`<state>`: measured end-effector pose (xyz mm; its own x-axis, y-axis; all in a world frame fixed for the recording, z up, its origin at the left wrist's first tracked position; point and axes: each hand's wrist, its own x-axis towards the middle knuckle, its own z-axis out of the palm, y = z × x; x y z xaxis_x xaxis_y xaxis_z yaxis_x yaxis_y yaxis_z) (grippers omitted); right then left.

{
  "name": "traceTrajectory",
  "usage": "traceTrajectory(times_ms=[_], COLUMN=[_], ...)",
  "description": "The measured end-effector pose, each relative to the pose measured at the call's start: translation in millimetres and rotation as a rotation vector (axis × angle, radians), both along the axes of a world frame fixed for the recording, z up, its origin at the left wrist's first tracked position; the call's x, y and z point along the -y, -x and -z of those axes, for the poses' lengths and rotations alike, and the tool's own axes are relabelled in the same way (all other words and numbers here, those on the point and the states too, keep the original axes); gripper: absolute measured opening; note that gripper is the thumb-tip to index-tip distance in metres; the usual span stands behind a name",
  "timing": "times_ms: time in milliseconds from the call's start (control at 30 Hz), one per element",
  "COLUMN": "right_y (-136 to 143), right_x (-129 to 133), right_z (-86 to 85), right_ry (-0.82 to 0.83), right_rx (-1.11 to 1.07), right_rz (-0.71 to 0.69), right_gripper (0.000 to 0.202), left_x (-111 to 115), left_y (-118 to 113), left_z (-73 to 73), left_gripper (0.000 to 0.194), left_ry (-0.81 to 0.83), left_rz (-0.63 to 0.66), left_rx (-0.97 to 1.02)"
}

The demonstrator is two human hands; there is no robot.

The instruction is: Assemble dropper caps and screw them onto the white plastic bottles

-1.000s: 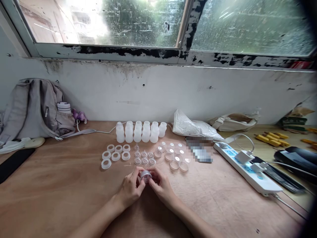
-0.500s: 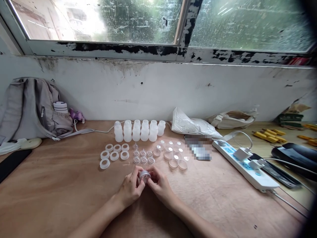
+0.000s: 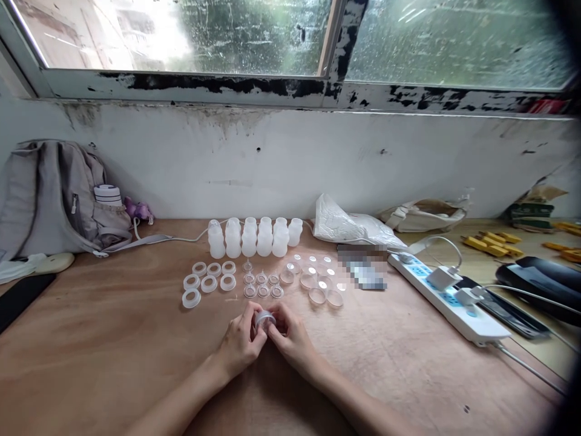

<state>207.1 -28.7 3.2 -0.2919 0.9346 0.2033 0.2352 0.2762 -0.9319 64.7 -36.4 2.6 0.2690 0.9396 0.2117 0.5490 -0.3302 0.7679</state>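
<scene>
A translucent ring-shaped piece (image 3: pixel 264 320) is held between both hands, low in the middle of the head view. My left hand (image 3: pixel 241 339) grips its left side with thumb and fingers; my right hand (image 3: pixel 292 336) grips its right side. Just beyond the hands lie several small clear nipple-like parts (image 3: pixel 262 291). Left of those are several frosted rings (image 3: pixel 209 284), and to the right several clear round caps (image 3: pixel 317 295). Behind them stand rows of frosted white bottles (image 3: pixel 249 239). The fingertips partly hide the held piece.
A grey backpack (image 3: pixel 54 194) leans at the far left, near a black phone-like slab (image 3: pixel 22 300). White plastic packaging (image 3: pixel 340 223) lies at the back. On the right are a power strip (image 3: pixel 472 324) with plugs and cables, a dark phone (image 3: pixel 512 318) and yellow blocks (image 3: pixel 492 244).
The view has shifted very slightly. Both hands keep hold of the translucent piece in nearly the same place, and its tilt looks slightly different.
</scene>
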Motion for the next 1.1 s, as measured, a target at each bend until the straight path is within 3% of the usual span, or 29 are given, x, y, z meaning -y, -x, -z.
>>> traceTrajectory(times_ms=[1100], right_y=[-0.2], right_x=[-1.7], right_z=[2.4], right_ry=[0.016], right_rx=[0.011], right_rz=[0.012], right_gripper=[0.009], left_x=[-2.8], left_y=[-0.2], left_z=[1.4], left_gripper=[0.012], left_ry=[0.064], left_rz=[-0.009], left_rx=[0.06])
